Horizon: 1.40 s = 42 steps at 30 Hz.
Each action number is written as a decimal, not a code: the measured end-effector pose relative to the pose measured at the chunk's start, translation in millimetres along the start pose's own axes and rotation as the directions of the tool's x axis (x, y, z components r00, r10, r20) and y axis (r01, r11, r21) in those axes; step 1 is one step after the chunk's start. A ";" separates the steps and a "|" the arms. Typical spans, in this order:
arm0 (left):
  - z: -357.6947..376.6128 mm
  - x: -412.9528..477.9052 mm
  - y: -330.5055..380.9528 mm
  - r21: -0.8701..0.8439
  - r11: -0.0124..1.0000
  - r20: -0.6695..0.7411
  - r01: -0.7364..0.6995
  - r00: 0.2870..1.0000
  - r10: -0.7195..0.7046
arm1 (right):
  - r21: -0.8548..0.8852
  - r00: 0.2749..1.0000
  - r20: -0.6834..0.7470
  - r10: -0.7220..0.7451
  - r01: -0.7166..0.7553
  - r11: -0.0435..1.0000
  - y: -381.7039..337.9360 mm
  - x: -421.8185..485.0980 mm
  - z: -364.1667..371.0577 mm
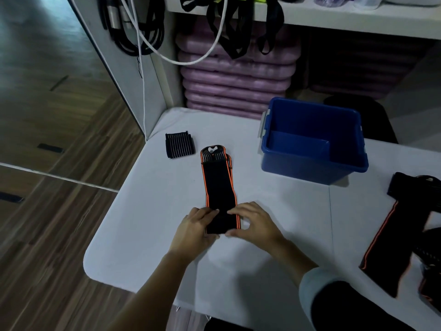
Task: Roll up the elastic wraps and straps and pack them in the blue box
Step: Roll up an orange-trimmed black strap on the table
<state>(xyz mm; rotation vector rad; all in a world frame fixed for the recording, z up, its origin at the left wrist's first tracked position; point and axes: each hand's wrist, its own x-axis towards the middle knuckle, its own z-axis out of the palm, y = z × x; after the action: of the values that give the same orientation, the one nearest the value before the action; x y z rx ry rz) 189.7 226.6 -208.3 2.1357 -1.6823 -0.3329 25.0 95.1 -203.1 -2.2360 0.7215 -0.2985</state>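
Observation:
A black elastic wrap with orange edges [218, 185] lies stretched out lengthwise on the white table [148, 211]. Its near end is folded over into a short roll. My left hand [194, 229] grips that roll from the left, fingers on top and thumb underneath. From the right, my right hand [254, 223] pinches the same roll. The blue box [312, 144] stands open at the back right with nothing visible inside. A small black ribbed strap [179, 145] lies at the back left. More black and orange wraps [391, 237] lie unrolled at the right edge.
The table's rounded left corner drops to a wooden floor. Behind the table stands a stack of purple mats [236, 75] under a shelf with hanging black straps and cables [140, 32]. A dark chair [362, 115] sits behind the box.

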 end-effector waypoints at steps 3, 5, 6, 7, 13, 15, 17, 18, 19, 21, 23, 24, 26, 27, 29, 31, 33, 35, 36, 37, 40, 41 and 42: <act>-4.0 7.2 -1.3 -0.031 0.999 0.035 0.028 0.999 -0.026 | -0.092 0.997 0.036 -0.063 0.066 0.994 2.6 2.0 -1.7; -10.5 12.1 -0.9 -0.081 0.994 0.095 0.070 0.994 -0.062 | -0.049 0.998 0.035 -0.044 0.045 0.998 1.7 5.8 -2.0; -13.7 14.9 -1.1 -0.114 0.987 0.127 0.114 0.987 -0.099 | -0.020 0.999 0.048 -0.008 0.009 1.000 1.6 7.5 -2.2; -16.9 17.8 -0.7 -0.156 0.971 0.155 0.179 0.976 -0.155 | 0.002 0.996 0.073 0.042 -0.042 0.999 1.4 8.7 -2.9; -15.8 37.0 7.3 -0.212 0.898 0.067 0.387 0.922 -0.381 | 0.142 0.970 -0.049 0.239 -0.230 0.963 -6.9 21.5 3.5; -14.3 40.6 11.1 -0.201 0.913 -0.062 0.354 0.926 -0.373 | 0.162 0.967 -0.145 0.211 -0.188 0.969 -7.6 25.4 4.5; -13.6 41.5 14.2 -0.230 0.937 -0.145 0.264 0.942 -0.301 | 0.106 0.972 -0.217 0.091 -0.069 0.992 -7.1 28.5 3.3; -13.0 40.9 13.7 -0.220 0.955 -0.164 0.197 0.958 -0.236 | 0.064 0.973 -0.229 0.034 -0.020 0.998 -6.2 30.2 3.1; -11.7 39.4 11.3 -0.189 0.973 -0.166 0.134 0.972 -0.166 | 0.033 0.973 -0.232 -0.002 0.010 0.999 -4.3 31.5 3.1; -11.2 34.6 4.1 -0.149 0.986 -0.097 0.072 0.991 -0.087 | 0.020 0.975 -0.222 -0.019 0.024 1.000 -0.8 32.8 1.8; -12.4 31.2 -4.2 -0.129 0.988 0.011 0.080 0.997 -0.079 | 0.026 0.989 -0.145 0.006 -0.002 1.000 3.5 30.4 -1.1; -12.6 31.3 -6.9 -0.108 0.990 0.053 0.087 0.995 -0.082 | 0.020 0.997 -0.079 0.019 -0.017 1.000 5.7 28.4 -2.6; -12.2 34.9 -8.9 -0.086 0.994 0.043 0.072 0.997 -0.069 | -0.011 1.000 -0.007 0.007 -0.007 1.000 7.0 26.4 -5.1; -12.4 37.7 -8.9 -0.095 0.994 0.023 0.062 0.998 -0.060 | -0.021 1.000 -0.020 -0.015 0.014 1.000 8.2 27.1 -4.9; -16.0 42.9 -7.7 -0.166 0.981 0.040 0.100 0.995 -0.095 | -0.014 0.997 -0.063 -0.044 0.043 0.999 7.7 30.2 -4.6; -19.8 47.4 -11.8 -0.240 0.951 0.128 0.197 0.977 -0.170 | 0.041 0.999 -0.053 0.011 -0.009 0.999 5.9 33.3 -5.8; -21.3 52.2 -19.9 -0.298 0.894 0.220 0.334 0.935 -0.277 | 0.134 0.987 0.007 0.159 -0.158 0.978 5.5 35.6 -7.4; -21.0 58.5 -21.6 -0.353 0.838 0.243 0.416 0.906 -0.347 | 0.212 0.964 0.017 0.264 -0.261 0.942 6.3 41.7 -5.1; -20.0 62.2 -19.7 -0.375 0.819 0.227 0.434 0.900 -0.373 | 0.228 0.956 -0.015 0.293 -0.282 0.932 5.6 46.8 -3.3; -18.7 66.0 -16.7 -0.386 0.807 0.193 0.446 0.895 -0.402 | 0.230 0.947 -0.065 0.314 -0.292 0.928 4.2 52.6 -1.6; -12.9 74.5 -12.3 -0.381 0.819 0.037 0.429 0.892 -0.450 | 0.208 0.902 -0.205 0.380 -0.340 0.917 0.8 69.5 1.6; -11.8 76.3 -11.9 -0.392 0.829 0.023 0.397 0.906 -0.423 | 0.210 0.891 -0.222 0.397 -0.354 0.911 0.4 73.5 1.4; -9.2 77.2 -13.1 -0.409 0.835 0.038 0.369 0.921 -0.388 | 0.213 0.893 -0.225 0.391 -0.347 0.914 1.7 76.5 2.3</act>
<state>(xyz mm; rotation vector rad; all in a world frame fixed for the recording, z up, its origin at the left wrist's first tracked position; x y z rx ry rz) 224.2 156.0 -201.4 2.1106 -1.0293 -0.6795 87.5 51.1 -206.6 -1.8685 1.2011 -0.4523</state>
